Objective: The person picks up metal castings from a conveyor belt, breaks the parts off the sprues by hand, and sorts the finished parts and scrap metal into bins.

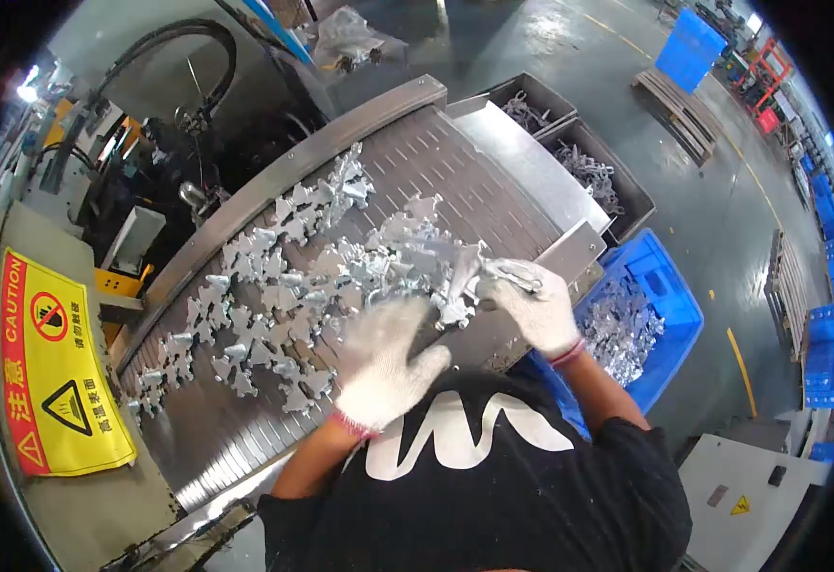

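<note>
Two gloved hands (386, 360) | many metal parts (393, 259) | one conveyor (484, 189) | two grey bins (638, 219)

1. Gloved hands (386, 357) (534, 310) numbered two.
2. Dark bins (639, 208) numbered two.
3. There was one conveyor (474, 195).
4. There was one large caution sign (64, 367).
5. At least two pallets (674, 124) showed.
6. Metal parts (379, 262) were too heaped to count.

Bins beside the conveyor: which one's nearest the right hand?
The blue bin, just beside the right hand; the two dark bins stand farther off.
</note>
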Tool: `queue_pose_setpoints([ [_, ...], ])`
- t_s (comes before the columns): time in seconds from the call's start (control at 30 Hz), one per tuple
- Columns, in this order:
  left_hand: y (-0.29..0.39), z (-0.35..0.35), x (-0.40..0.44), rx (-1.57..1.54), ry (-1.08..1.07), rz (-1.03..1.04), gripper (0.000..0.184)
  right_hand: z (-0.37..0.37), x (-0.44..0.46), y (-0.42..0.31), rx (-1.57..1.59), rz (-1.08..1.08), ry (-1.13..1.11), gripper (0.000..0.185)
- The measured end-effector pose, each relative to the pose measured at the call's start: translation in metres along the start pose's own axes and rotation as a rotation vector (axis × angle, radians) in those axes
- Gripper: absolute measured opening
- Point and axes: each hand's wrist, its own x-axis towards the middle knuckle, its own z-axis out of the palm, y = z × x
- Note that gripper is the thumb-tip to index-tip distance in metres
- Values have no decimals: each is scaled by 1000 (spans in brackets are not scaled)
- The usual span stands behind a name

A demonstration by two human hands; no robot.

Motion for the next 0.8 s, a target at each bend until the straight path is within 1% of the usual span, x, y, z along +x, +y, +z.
queue_pose_setpoints([
  [0.03,11,-17,5,92,199,87,63,-5,-2,-24,-117,49,-104,32],
  [0.07,15,-34,18,144,156,154,66,-11,-3,-57,-237,91,-213,33],
  [0.1,13,-44,31,198,118,223,68,-10,0,-71,-377,-96,-339,32],
  [0.13,-2,-24,33,125,69,295,68,-6,2,-72,-386,-241,-415,32],
  [0.17,-19,-5,34,145,-28,365,54,-1,4,-73,-393,-390,-484,31],
  [0.2,-29,3,38,79,-205,310,48,6,4,-76,-512,-425,-494,29],
  [0.23,-33,6,43,14,-386,257,42,8,4,-80,-505,-392,-463,27],
  [0.27,-28,12,43,11,-295,240,33,10,2,-81,-426,-261,-405,27],
  [0.3,-25,17,43,55,-279,163,28,12,0,-82,-344,-129,-344,28],
  [0.33,-23,23,41,92,-264,80,23,13,-2,-59,-81,216,-273,36],
  [0.37,-30,39,36,169,-185,113,12,19,-4,-35,217,366,-174,40],
  [0.4,-24,40,40,194,-152,87,9,24,-6,-21,514,509,-67,43],
  [0.43,-20,39,45,221,-126,65,6,26,-4,-32,391,473,-49,46],
  [0.47,-24,43,48,128,-51,29,10,18,-2,-8,649,429,-81,44],
  [0.5,-29,41,49,-96,-68,-108,15,10,1,15,905,377,-118,42],
  [0.53,-31,31,51,-316,-91,-247,21,12,3,-25,780,482,211,42],
  [0.57,-44,34,56,-740,-133,-395,38,3,3,-30,578,439,284,43],
  [0.6,-51,36,55,-805,-107,-359,35,-10,-2,-19,547,371,136,44],
  [0.63,-40,24,60,-871,-77,-324,33,-18,-4,-14,512,303,-13,44],
  [0.67,-33,26,61,-1077,-108,-405,41,-14,0,-4,98,22,-220,44],
  [0.7,-35,30,61,-910,-104,-213,44,-9,-18,0,568,344,-279,42],
  [0.73,-36,36,62,-743,-103,-19,47,2,-19,-5,665,460,-395,38],
  [0.77,-17,32,67,-1078,-214,-349,41,9,-18,-8,760,574,-510,34],
  [0.8,-9,40,65,-1163,-239,-456,39,18,-14,6,481,288,-463,32],
])
